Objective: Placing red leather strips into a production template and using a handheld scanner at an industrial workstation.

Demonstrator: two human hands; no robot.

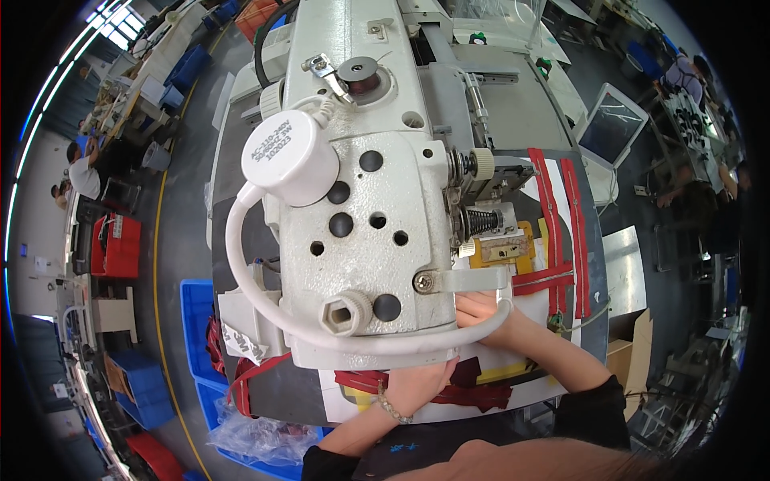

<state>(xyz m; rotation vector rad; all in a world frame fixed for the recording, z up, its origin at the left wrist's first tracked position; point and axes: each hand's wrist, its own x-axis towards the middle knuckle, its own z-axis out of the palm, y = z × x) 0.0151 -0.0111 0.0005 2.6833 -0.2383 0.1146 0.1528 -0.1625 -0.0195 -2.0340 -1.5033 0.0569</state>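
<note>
A white industrial sewing machine (361, 264) fills the middle and hides part of the work. Below its lower edge lies my left hand (421, 386), a beaded bracelet on the wrist. It rests by a dark red fabric piece (465, 372) and red zipper strips (473, 397); its fingertips are mostly hidden. My right hand (485, 314) reaches in from the right, its visible fingers stretched out flat and partly covered by the machine and a white hose (473, 333). Under both hands is a yellow-edged white template (513, 369).
More red zippers (568, 240) lie on the grey table at the right, near a yellow clamp frame (513, 250). A screen (613, 124) stands beyond. Blue bins (200, 321) and clear plastic wrap (261, 433) are at the left. A cardboard box (630, 353) stands right.
</note>
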